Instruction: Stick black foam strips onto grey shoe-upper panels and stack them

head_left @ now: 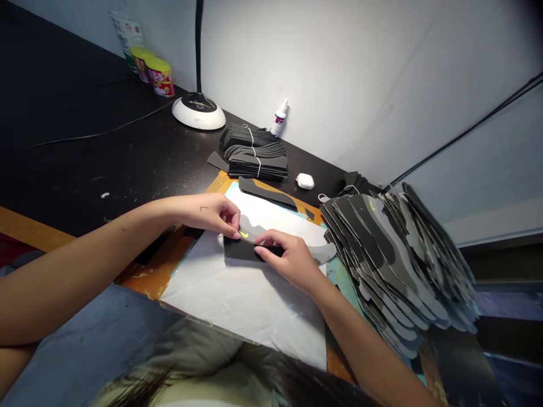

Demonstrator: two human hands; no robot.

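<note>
On the white sheet in front of me lies a flat grey shoe-upper piece with a small yellow-green mark. A black shaped strip lies along its near edge. My left hand pinches the strip's left end beside the mark, thumb and index finger together. Further right, my right hand grips the upper edge of the same strip between thumb and fingers. That hand covers the middle of the piece, and its grey right end shows beyond the wrist.
A small stack of black strips rests at the sheet's far edge. Behind it are tied black bundles, a white case, a spray bottle and a lamp base. Many grey-black pieces fan out at right.
</note>
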